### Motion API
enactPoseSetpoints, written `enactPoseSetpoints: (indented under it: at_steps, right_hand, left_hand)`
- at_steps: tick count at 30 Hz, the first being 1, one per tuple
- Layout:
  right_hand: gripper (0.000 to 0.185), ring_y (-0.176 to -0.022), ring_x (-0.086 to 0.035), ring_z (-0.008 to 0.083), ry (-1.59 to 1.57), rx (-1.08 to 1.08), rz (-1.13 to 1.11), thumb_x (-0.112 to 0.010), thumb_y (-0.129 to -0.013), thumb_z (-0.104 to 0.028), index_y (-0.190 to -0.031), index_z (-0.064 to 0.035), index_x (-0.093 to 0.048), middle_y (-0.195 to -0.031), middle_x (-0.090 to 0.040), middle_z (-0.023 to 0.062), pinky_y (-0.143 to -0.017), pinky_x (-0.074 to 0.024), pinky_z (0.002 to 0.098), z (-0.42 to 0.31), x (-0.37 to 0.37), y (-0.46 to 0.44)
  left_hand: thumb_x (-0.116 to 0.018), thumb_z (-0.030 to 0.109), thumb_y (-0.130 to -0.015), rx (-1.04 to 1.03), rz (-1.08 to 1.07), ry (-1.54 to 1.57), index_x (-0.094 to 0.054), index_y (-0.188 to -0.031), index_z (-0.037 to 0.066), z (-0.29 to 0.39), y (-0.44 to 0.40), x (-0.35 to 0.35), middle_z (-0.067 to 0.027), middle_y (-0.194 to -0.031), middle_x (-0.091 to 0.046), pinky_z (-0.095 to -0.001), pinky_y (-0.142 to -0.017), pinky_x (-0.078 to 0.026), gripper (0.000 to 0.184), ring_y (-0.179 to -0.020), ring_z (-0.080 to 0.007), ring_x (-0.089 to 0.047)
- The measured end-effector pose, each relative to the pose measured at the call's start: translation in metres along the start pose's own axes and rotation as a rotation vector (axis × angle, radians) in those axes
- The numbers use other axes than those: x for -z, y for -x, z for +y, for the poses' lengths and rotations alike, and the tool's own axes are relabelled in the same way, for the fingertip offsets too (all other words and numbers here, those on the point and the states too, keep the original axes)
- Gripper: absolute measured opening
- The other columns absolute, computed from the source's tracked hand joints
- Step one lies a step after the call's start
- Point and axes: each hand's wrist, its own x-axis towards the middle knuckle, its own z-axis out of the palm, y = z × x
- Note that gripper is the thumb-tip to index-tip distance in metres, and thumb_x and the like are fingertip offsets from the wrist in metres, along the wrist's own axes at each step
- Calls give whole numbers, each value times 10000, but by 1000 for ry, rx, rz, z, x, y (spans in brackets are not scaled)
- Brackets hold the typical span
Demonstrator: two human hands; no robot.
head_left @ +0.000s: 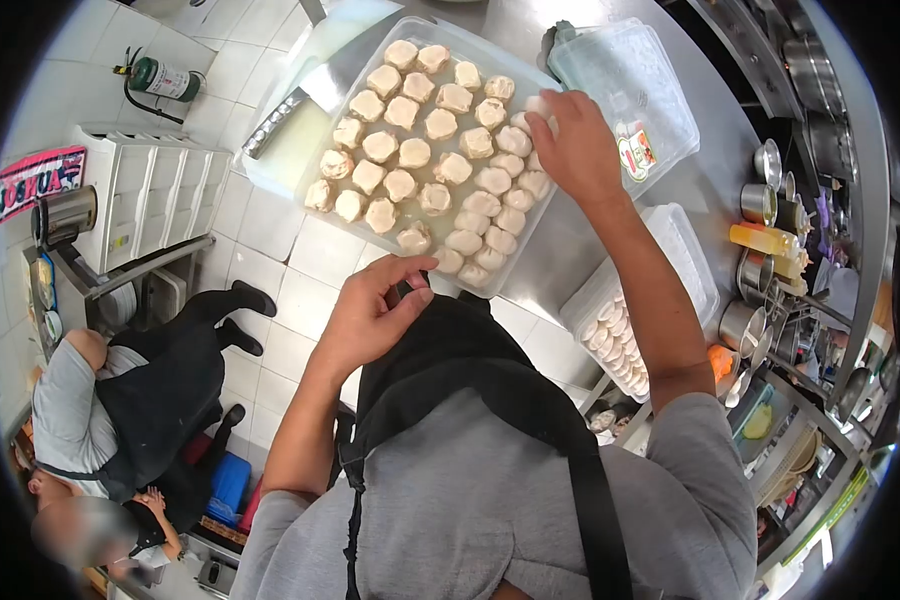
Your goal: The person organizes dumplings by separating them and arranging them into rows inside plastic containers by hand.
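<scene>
- Person [155,395] in a grey top and black apron, over the tiled floor at the far left, well apart from the work.
- Fire extinguisher [165,78], green with a white label, near the wall.
- Knife [275,122] with a patterned metal handle, on a pale board [285,170] just beside the tray.
- Left hand [382,305] at the near edge of the tray, fingers curled, a narrow gap between thumb and forefinger; nothing shows between their tips.
- Tray [485,60], shallow and full of dough pieces: tan ones [414,153] with creased tops spread over its left part, and smooth, white oval ones [493,180] packed closely in rows along its right side.
- Right hand [578,140] above the right side of the tray, fingertips close together at a pale piece by the edge; I cannot tell whether they grip it or only touch it.
- Plastic box [625,90], clear, with a sticker, on the metal counter [713,178] to the right of the tray.
- Tub [685,250] below that, with more white pieces [615,340] in it, partly behind the right forearm.
- Pots [758,204] and a yellow bottle [755,238] along the far right.
</scene>
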Motion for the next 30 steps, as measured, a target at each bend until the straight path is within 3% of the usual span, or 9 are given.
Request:
enactPoseSetpoints:
  at_steps: [2,7,11,14,16,19,21,24,30]
  right_hand:
    - [387,-1180,-659,402,-45,52,121,-752,-987,-266,-1267,1,-739,-1262,-709,203,-1013,-553,502,-4,1,1]
    - [386,-1213,-622,360,66,65,98,-719,-994,-317,-1265,-42,-732,-1296,-699,146,-1029,-513,523,3,-7,16]
    - [421,-1243,-608,396,-68,-30,218,-797,-945,-265,-1307,-73,-701,-1303,-662,169,-1095,-516,516,-51,14,69]
    - [419,-1253,-614,410,-279,-102,107,-813,-928,-224,-1302,-63,-710,-1336,-654,180,-1076,-538,523,-79,40,119]
    - [425,-1267,-621,405,-192,-189,140,-833,-912,-204,-1299,-69,-721,-1359,-652,179,-1066,-550,518,-68,53,156]
    - [448,-1325,-595,406,-87,-504,207,-828,-917,-253,-1323,-95,-723,-1433,-615,166,-1081,-552,508,-20,88,216]
    - [406,-1273,-634,390,66,-632,330,-846,-908,-170,-1291,-92,-734,-1332,-681,164,-1045,-567,477,32,117,263]
    - [284,-1161,-686,410,56,-912,273,-773,-980,-197,-1230,-65,-760,-1184,-756,172,-975,-573,486,79,155,318]
    - [251,-1179,-686,369,83,-726,103,-718,-1014,-228,-1223,-98,-772,-1154,-771,141,-1001,-528,536,101,143,348]
  left_hand:
    - [-745,62,-1008,39,30,63,-748,-1374,78,-9,4,6,21,-1030,-665,-223,-585,-444,366,-645,-29,-484]
    - [-728,54,-1016,96,73,117,-746,-1373,74,-12,-3,20,17,-1036,-679,-220,-597,-464,358,-698,-23,-517]
    - [-714,118,-1064,85,21,146,-709,-1416,52,-22,-19,40,32,-1046,-664,-219,-655,-505,359,-792,-27,-570]
    - [-720,157,-1075,45,-31,81,-706,-1416,35,-12,-38,44,28,-1048,-666,-229,-707,-517,363,-813,-42,-577]
    - [-724,174,-1078,12,-72,41,-706,-1416,33,0,-49,36,28,-1050,-668,-234,-731,-518,367,-821,-48,-577]
    - [-734,166,-1073,-61,-156,47,-714,-1408,44,16,-67,10,26,-1061,-673,-232,-739,-510,357,-829,-50,-572]
    - [-736,149,-1069,-105,-268,6,-718,-1405,59,28,-76,-19,20,-1067,-678,-230,-742,-511,348,-829,-51,-574]
    - [-728,97,-1054,-124,-416,-56,-726,-1391,78,50,-81,-72,12,-1061,-688,-229,-745,-511,338,-825,-51,-582]
    - [-761,133,-1016,-219,-411,-255,-549,-1576,81,25,-97,-182,-94,-1342,-625,-283,-770,-546,602,-917,-124,-602]
